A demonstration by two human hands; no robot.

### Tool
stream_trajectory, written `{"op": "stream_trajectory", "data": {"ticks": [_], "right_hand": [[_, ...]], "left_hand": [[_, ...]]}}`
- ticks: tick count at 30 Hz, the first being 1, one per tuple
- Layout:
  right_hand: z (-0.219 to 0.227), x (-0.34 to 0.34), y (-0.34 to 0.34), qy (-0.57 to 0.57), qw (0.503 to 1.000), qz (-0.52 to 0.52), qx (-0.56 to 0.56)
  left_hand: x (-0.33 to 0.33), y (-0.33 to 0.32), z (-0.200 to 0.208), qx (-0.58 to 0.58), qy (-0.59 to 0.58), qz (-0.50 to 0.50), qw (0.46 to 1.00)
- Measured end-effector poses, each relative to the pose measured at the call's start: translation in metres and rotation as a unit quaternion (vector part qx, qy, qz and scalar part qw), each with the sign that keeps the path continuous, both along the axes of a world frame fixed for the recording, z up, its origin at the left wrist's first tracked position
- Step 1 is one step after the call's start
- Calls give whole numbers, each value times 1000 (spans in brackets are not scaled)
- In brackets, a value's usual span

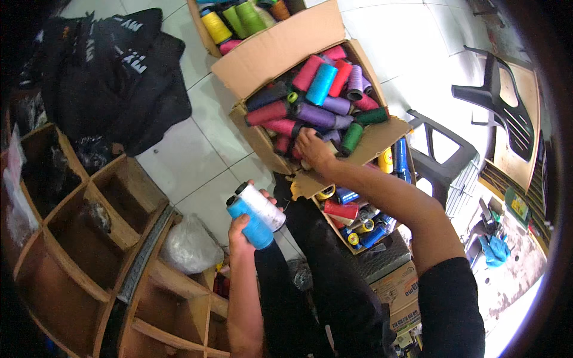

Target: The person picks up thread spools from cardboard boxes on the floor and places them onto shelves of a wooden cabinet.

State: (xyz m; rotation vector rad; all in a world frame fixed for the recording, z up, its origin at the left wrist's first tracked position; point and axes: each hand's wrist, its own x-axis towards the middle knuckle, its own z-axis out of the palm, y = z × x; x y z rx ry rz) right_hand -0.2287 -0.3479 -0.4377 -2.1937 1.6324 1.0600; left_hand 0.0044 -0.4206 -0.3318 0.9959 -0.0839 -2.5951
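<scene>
My left hand is wrapped round two thread spools held side by side, a light blue thread spool and a white thread spool. Further up, my right hand reaches over the near flap into an open cardboard box full of thread spools. Its fingers are bent down among the spools at the near left corner, and their tips and anything in them are hidden. Close by lie a pink spool, a purple spool and a green spool. A bright blue spool rests on top of the pile.
Behind stands another box with a yellow spool and green ones. Under my right forearm, a lower box holds a red spool and several others. Wooden compartments, a clear plastic bag and black cloth lie left; a dark plastic stool stands right.
</scene>
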Motion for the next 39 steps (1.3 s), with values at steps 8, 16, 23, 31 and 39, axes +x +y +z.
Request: {"op": "stream_trajectory", "data": {"ticks": [8, 16, 23, 31, 39], "right_hand": [[239, -9, -52, -347, 816, -446, 119], [424, 143, -84, -665, 667, -321, -100], [548, 237, -106, -599, 682, -261, 329], [603, 373, -101, -625, 652, -242, 355], [637, 533, -98, -737, 501, -148, 430]], "left_hand": [[22, -35, 95, -88, 34, 82, 992], [69, -37, 246, -220, 24, 221, 950], [191, 15, 359, -267, 29, 366, 891], [303, 94, 381, -310, 221, 527, 760], [371, 173, 412, -381, 185, 633, 648]]}}
